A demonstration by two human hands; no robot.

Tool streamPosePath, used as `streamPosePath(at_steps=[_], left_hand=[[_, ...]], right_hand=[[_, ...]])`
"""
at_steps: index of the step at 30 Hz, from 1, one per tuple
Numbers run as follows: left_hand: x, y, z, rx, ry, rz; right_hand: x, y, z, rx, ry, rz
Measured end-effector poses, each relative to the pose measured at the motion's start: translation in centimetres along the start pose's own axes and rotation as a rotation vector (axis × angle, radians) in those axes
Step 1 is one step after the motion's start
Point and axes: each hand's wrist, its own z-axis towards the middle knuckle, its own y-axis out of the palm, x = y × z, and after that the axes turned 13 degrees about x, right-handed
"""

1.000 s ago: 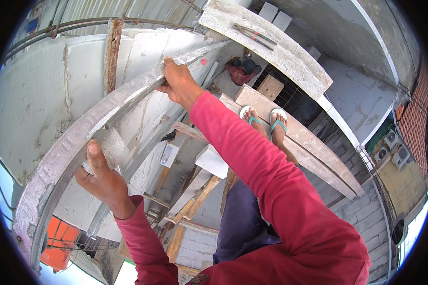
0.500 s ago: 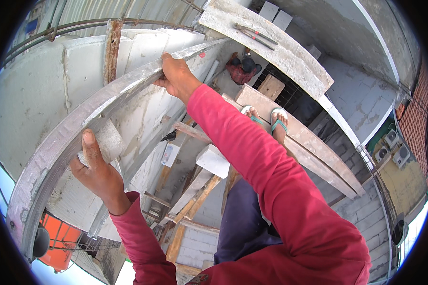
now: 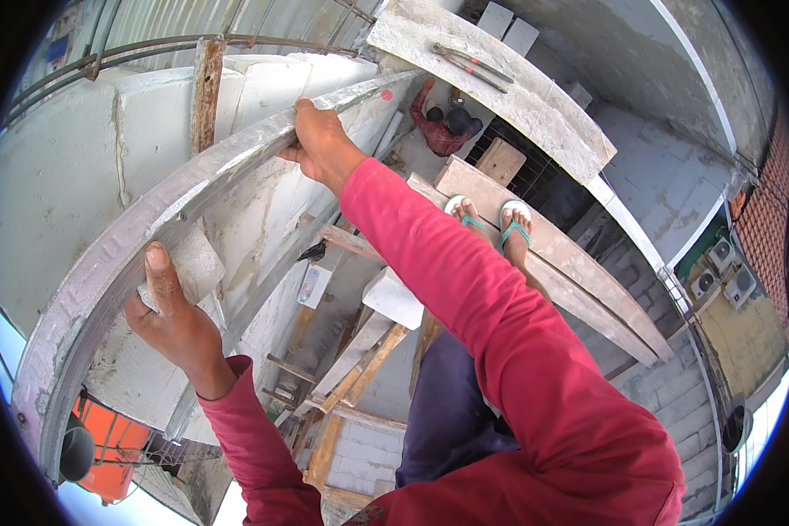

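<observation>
A long grey metal bar (image 3: pixel 162 197) runs along the top of the white wall, curving in the fisheye picture. My right hand (image 3: pixel 320 145) is closed around its upper part, thumb on top and fingers underneath. Lower down, my left hand (image 3: pixel 180 324) is closed at a small light-grey block (image 3: pixel 197 263). Its thumb points up along the bar's lower edge, while most of its fingers are hidden. My feet, in green-strapped sandals (image 3: pixel 515 219), stand on wooden planks (image 3: pixel 579 280).
Far below, a person (image 3: pixel 447 131) works by the wall. Long-handled pincers (image 3: pixel 472 67) lie on a concrete ledge (image 3: pixel 535 105). Beneath me are a white block (image 3: pixel 394 296) and timber struts (image 3: pixel 364 368). A rusty post (image 3: pixel 208 96) stands at the wall; an orange tank (image 3: pixel 114 447) is lower left.
My left hand and the small block have shifted slightly left; my right hand has also edged left. The person below has stretched an arm toward the wall. A red spot near the bar moved right.
</observation>
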Motion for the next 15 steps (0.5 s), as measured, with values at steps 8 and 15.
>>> streamPosePath(at_steps=[8,15], left_hand=[[-0.2,-1.0,-0.8,0.062,-0.113,-0.028],[-2.4,-2.0,-0.5,-0.037,-0.033,-0.081]], right_hand=[[0.4,-0.3,-0.9,0.044,-0.001,0.056],[1.9,-0.4,-0.3,0.041,-0.017,0.106]])
